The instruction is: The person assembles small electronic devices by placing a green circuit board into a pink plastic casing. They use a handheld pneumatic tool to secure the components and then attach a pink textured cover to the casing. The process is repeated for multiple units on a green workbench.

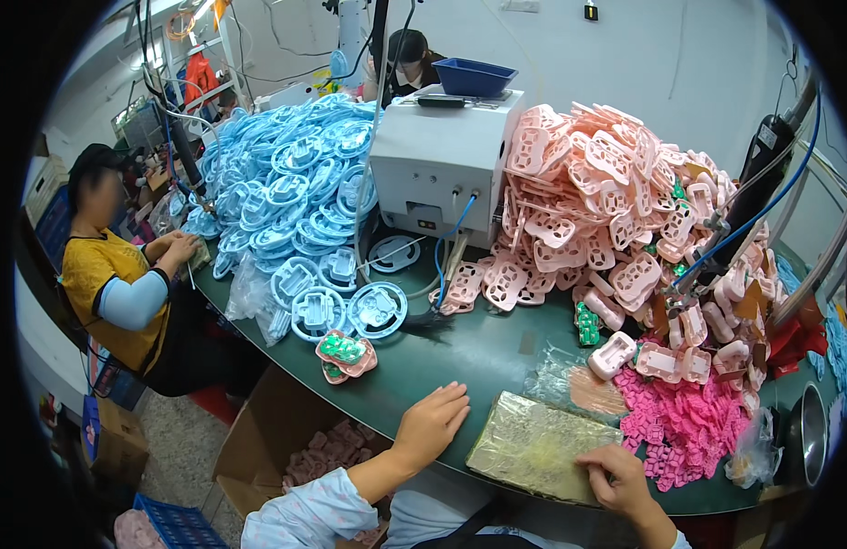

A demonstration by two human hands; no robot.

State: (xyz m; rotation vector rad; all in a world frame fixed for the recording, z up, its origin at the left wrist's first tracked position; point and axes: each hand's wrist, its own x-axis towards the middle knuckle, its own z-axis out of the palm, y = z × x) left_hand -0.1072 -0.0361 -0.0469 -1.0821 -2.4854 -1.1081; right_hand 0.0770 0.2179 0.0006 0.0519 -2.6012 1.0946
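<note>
My left hand [432, 423] lies flat at the green table's near edge, fingers stretched out together, holding nothing. My right hand [617, 478] rests on the right end of a flat block wrapped in shiny yellowish tape [533, 444]. Its fingers are curled in; whatever they hold, if anything, is hidden. Behind the block lies a clear plastic sheet [561, 380]. To its right spreads a heap of small bright pink plastic parts [684, 421]. A pale pink shell [612, 355] sits at that heap's far left edge. Pink shells with green circuit boards [345, 352] lie beyond my left hand.
A grey machine box [446, 165] stands between piled blue round plastic parts [304, 174] and piled pale pink parts [588, 165]. At the right are a black rod [757, 165] and a metal bowl [810, 435]. A person in yellow [107, 284] works at the left.
</note>
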